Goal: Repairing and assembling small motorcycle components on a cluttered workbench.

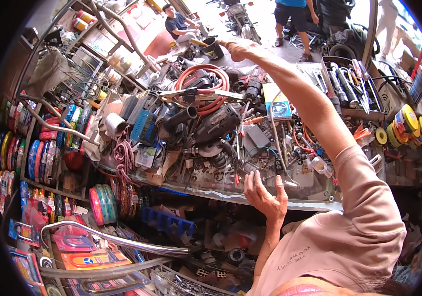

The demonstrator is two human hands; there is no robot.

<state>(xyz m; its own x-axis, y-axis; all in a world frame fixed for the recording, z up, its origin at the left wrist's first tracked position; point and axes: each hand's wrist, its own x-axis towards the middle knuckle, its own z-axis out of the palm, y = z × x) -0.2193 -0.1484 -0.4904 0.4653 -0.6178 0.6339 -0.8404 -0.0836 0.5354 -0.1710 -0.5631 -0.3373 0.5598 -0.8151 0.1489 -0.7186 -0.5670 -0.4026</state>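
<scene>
My left hand rests at the near edge of the glass counter, fingers apart and holding nothing. Small loose metal parts lie just beyond its fingertips. My right arm stretches far across the counter, with my right hand at the far side. Its fingers extend leftward near a black bucket, and I see nothing held in them. A yellow-brown handle sticks out at the bucket's rim. Below my right hand lie a red-and-black power drill and a coil of orange hose.
An angle grinder and a blue box crowd the counter. A tray of screwdrivers stands at the right. Packed tyres and bent metal tubes fill the left. Beyond are two people and a motorcycle.
</scene>
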